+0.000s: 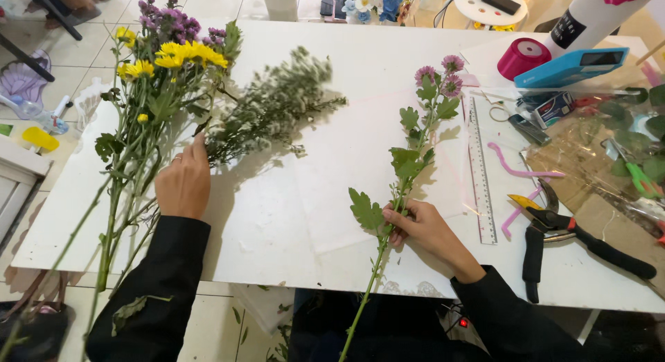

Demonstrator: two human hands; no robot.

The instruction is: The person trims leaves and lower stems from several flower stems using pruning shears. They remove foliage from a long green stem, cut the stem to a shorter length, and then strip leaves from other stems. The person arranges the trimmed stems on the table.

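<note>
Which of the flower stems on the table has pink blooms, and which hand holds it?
The single pink-flowered stem, lying alone mid-table, held low down by the right hand. The other stems lie bunched under the left hand, with yellow and purple blooms.

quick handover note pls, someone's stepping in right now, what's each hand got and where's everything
Left hand: rests on the bunch of yellow and purple flowers with white filler sprigs, lying on the white table.
Right hand: grips one purple-flowered stem low on its stalk; stem lies apart from the bunch.
Nearby on the right: ruler, pruning shears, pink ribbon spool.
Done: bunch partly gathered. Left: this stem is not yet with the bunch; nothing is tied or wrapped.
</note>
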